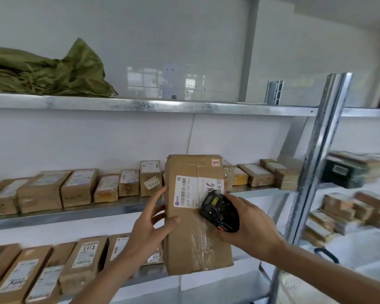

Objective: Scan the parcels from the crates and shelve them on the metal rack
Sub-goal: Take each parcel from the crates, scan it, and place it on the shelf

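Observation:
A tall brown cardboard parcel (193, 235) with a white barcode label and clear tape is held upright in front of the metal rack (154, 105). My left hand (150, 224) grips its left edge, thumb on the front face. My right hand (249, 227) holds a black handheld scanner (219, 212) against the parcel's right side, just below the label. Rows of small brown parcels (79, 189) stand on the middle shelf, and more fill the lower shelf (42, 270).
A crumpled green sack (53, 71) lies on the top shelf at left. A perforated metal upright (316, 161) stands at right, with a second rack of stacked parcels (347, 207) beyond it. A white wall backs the shelves.

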Motion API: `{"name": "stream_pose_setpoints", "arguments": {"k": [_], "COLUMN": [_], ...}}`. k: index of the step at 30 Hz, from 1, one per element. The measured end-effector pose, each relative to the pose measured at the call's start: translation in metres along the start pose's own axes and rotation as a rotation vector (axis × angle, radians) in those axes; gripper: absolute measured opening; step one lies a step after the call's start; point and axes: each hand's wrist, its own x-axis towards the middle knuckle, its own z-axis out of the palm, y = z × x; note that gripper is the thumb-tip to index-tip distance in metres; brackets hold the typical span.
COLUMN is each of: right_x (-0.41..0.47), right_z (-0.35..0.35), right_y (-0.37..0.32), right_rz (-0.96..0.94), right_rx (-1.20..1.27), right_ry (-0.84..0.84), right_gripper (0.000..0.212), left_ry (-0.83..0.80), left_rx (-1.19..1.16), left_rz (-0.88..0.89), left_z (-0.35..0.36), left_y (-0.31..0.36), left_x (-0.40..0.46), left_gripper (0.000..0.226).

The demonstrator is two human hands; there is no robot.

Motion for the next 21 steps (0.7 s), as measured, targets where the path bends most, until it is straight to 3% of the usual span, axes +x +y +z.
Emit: {"name": "stream_pose_setpoints", "arguments": {"k": [7,21], "right_x": [0.001,0.032], "right_z": [-0.027,-0.068], "right_y": [0.044,0.05], "right_rz": [0.002,-0.173], "right_rx": [-0.085,-0.323], "right_ry": [-0.03,-0.096], "right_gripper": [0.081,0.082], "left_ry": [-0.033,-0.121], "left_rx": [0.008,0.075], "left_rz": [-0.013,0.053], "left_z": [0.047,0.04], "left_y": [0.004,0.006], "left_x": [0.028,0.067], "left_gripper": [0.08,0.075]}}
